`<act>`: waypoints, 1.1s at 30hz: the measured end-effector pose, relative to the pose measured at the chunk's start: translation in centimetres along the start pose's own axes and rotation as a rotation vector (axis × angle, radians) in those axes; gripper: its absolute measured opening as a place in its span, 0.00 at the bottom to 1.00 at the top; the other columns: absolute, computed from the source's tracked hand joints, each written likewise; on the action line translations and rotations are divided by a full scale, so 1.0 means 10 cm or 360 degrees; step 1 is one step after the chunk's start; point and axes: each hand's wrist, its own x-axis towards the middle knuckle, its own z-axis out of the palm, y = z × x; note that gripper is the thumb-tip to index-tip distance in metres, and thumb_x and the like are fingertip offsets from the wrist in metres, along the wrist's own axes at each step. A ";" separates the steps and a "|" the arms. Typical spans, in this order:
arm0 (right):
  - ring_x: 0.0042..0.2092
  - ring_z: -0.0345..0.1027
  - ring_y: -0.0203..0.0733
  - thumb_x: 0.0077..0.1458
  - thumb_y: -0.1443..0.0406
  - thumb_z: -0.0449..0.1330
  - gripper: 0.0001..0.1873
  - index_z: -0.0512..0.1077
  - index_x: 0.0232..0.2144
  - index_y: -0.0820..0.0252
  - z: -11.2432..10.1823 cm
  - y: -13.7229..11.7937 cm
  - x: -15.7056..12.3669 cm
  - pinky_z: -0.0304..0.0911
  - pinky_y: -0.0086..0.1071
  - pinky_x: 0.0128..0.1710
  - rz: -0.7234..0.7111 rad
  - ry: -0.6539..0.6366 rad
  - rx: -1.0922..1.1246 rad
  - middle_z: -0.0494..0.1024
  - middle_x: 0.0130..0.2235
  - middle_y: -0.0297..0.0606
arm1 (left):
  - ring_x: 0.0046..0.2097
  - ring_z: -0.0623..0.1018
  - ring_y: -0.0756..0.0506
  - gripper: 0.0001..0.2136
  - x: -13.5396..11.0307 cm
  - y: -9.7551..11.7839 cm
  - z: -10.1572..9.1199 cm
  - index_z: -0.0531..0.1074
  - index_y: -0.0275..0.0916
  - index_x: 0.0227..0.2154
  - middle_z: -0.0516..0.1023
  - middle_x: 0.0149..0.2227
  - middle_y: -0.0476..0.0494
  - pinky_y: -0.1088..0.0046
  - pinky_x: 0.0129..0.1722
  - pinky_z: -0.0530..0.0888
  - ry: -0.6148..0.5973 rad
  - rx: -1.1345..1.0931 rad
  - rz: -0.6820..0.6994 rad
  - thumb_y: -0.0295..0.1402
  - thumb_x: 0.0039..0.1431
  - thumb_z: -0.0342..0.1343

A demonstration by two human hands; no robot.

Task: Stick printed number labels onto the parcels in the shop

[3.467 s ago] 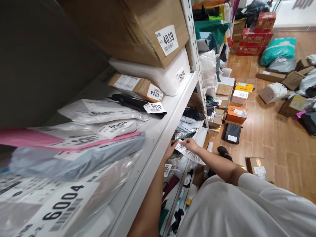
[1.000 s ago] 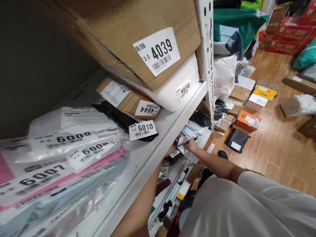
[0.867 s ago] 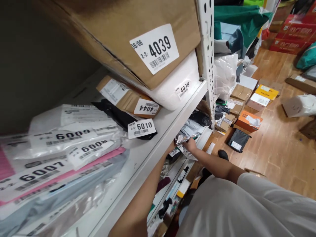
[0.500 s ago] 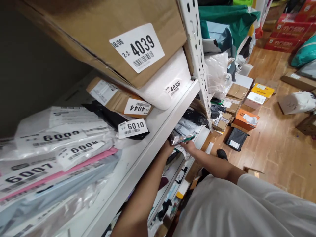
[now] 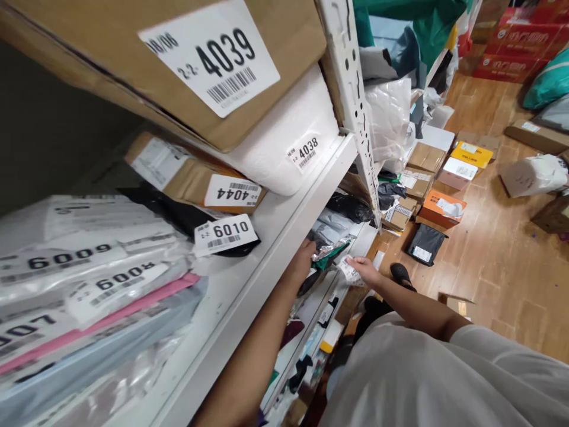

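head view: both hands are at a lower shelf (image 5: 368, 237), beyond the upper shelf (image 5: 226, 290).
right grip: the right hand (image 5: 364, 271) is pinched closed on the right edge of a label sheet (image 5: 349, 273), perhaps to leave its printed numbers uncovered.
left grip: the left hand (image 5: 305, 255) is at the left edge of a silvery-grey parcel (image 5: 329, 232); its fingertips are hidden, so i cannot tell how far they close.
upper stack: the carton (image 5: 169, 89) rests on a white block (image 5: 284, 136); their numbers face outward, probably for easy reading.
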 end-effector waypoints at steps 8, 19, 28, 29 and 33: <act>0.30 0.74 0.40 0.43 0.53 0.73 0.21 0.73 0.31 0.61 0.45 -0.38 0.34 0.70 0.32 0.34 0.0066 -0.0292 0.0435 0.80 0.28 0.35 | 0.41 0.79 0.39 0.12 -0.25 -0.09 -0.01 0.76 0.36 0.28 0.80 0.34 0.36 0.64 0.44 0.75 -0.0242 0.0162 0.0280 0.19 0.57 0.48; 0.36 0.77 0.46 0.60 0.45 0.55 0.23 0.71 0.32 0.58 0.34 -0.69 0.70 0.74 0.36 0.37 0.0231 -0.0256 0.0915 0.78 0.25 0.36 | 0.45 0.79 0.38 0.16 -0.35 0.02 0.05 0.80 0.36 0.39 0.82 0.41 0.36 0.62 0.48 0.76 -0.0462 0.0320 0.0311 0.18 0.58 0.47; 0.43 0.76 0.51 0.56 0.43 0.57 0.24 0.70 0.28 0.57 0.22 -0.71 0.74 0.73 0.45 0.47 0.0281 -0.0380 0.0937 0.78 0.27 0.39 | 0.48 0.81 0.40 0.17 -0.53 -0.14 0.13 0.80 0.37 0.42 0.82 0.47 0.38 0.65 0.50 0.77 -0.0231 0.0121 0.0119 0.23 0.57 0.47; 0.44 0.75 0.51 0.57 0.43 0.56 0.24 0.69 0.28 0.56 0.20 -0.72 0.74 0.72 0.46 0.48 0.0297 -0.0376 0.0972 0.77 0.27 0.39 | 0.48 0.81 0.41 0.17 -0.58 -0.18 0.16 0.80 0.37 0.42 0.82 0.48 0.38 0.65 0.50 0.78 -0.0167 0.0097 0.0072 0.25 0.58 0.47; 0.45 0.74 0.51 0.56 0.44 0.56 0.23 0.70 0.27 0.56 0.18 -0.71 0.78 0.70 0.48 0.51 0.0241 -0.0302 0.1022 0.76 0.26 0.38 | 0.50 0.81 0.41 0.17 -0.73 -0.25 0.26 0.79 0.39 0.45 0.81 0.50 0.39 0.66 0.52 0.78 0.0017 0.0031 0.0001 0.31 0.62 0.45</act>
